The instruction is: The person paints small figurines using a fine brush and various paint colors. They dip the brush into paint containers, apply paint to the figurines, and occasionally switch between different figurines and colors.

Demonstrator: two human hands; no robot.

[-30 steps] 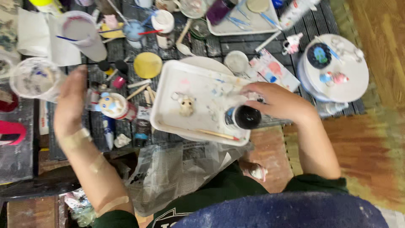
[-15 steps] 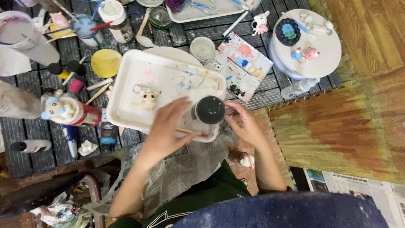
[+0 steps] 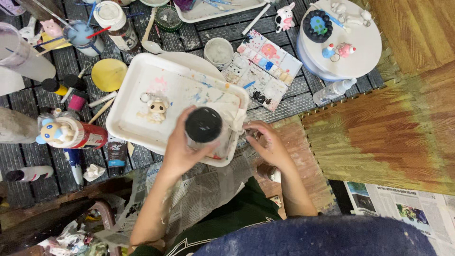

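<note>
- Head view: a clear jar with a black lid [image 3: 204, 125] is gripped by the left hand [image 3: 182, 149], whose fingers [image 3: 186, 119] are wrapped round its side.
- The jar is held over the near right corner of a white tray [image 3: 137, 90].
- The right hand [image 3: 268, 142] is set just right of the jar; its fingertips [image 3: 250, 128] are pinched together on a white cloth [image 3: 234, 116] at the tray's edge.
- A small cream figurine [image 3: 155, 110] is seen on the tray, left of the left fingers and apart from them.
- A paint palette [image 3: 268, 68] is seen beyond the right fingertips, well apart.
- Newspaper [image 3: 199, 189] is spread below both wrists.
</note>
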